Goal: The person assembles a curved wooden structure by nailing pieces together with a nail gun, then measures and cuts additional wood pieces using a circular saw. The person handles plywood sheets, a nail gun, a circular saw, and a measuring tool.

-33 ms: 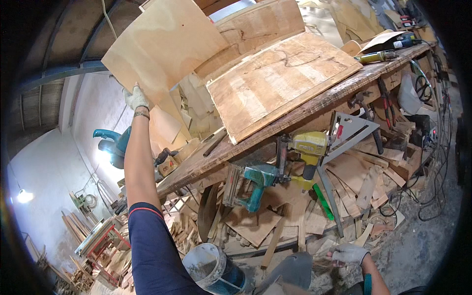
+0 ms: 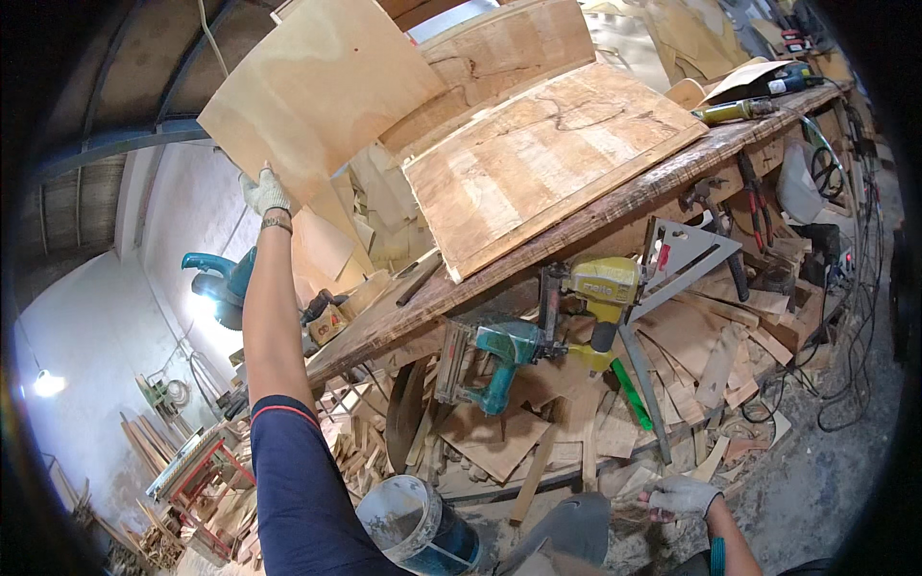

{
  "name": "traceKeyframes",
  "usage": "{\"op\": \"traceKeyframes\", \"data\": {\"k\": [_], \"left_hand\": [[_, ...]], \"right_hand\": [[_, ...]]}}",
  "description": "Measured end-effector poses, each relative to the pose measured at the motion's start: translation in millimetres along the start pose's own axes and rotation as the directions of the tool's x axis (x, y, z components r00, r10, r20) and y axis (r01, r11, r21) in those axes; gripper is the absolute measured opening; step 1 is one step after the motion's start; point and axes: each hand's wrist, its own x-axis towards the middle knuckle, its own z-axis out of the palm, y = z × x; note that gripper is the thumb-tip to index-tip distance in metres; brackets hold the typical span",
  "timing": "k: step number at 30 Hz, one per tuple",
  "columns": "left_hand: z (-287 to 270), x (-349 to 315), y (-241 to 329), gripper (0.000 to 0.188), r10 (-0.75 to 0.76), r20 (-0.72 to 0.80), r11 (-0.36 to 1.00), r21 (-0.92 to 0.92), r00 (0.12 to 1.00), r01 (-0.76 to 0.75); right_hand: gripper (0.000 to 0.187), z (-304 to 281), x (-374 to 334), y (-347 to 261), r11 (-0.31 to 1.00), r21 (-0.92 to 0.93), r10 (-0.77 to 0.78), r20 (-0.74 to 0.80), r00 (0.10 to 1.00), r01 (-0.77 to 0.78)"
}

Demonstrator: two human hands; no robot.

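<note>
A thin, pale plywood sheet [image 2: 317, 82] stands tilted up at the upper left. My left hand [image 2: 265, 192], in a white knit glove, reaches far forward and grips its lower left edge, thumb on the near face. To its right, a thicker wooden panel [image 2: 557, 158] with lighter bands lies on the workbench [image 2: 384, 331]. Behind that, another curved plywood panel [image 2: 514, 53] leans upright. Low at the right, my gloved right hand [image 2: 682, 496] hangs beside wood scraps, its fingers curled together; whatever they may hold is too small to make out.
Along the bench's front hang a teal nail gun [image 2: 504, 360], a yellow nail gun [image 2: 603, 288], a metal square [image 2: 682, 254] and a hammer [image 2: 706, 197]. A teal circular saw [image 2: 226, 283] sits beyond my left forearm. A bucket [image 2: 418, 528] and offcuts [image 2: 499, 442] crowd below.
</note>
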Motion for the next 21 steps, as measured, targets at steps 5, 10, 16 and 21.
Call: {"op": "traceKeyframes", "data": {"k": [5, 10, 16, 21], "left_hand": [[5.1, 0.9, 7.1, 0.04, 0.059, -0.014, 0.998, -0.002, 0.998, -0.06], [3.7, 2.1, 14.8, 0.044, 0.044, 0.018, 0.995, 0.088, 0.999, -0.046], [5.0, -3.4, 16.0, 0.045, 0.013, 0.011, 1.0, 0.02, 1.0, -0.013], [-5.5, 15.4, 10.4, 0.047, -0.078, 0.084, 0.992, -0.093, 0.993, 0.086]], "right_hand": [[0.047, -5.0, 10.1, 11.8, 0.998, -0.019, -0.061, 0.044, 0.997, 0.062], [0.051, -9.8, 14.3, 3.8, 0.995, -0.093, -0.036, 0.029, 0.999, 0.039], [0.054, -18.8, 22.4, 24.1, 0.993, -0.113, 0.05, 0.04, 0.998, -0.045], [0.051, -17.3, 0.8, 45.3, 0.991, 0.018, 0.134, -0.077, 0.988, -0.133]]}}
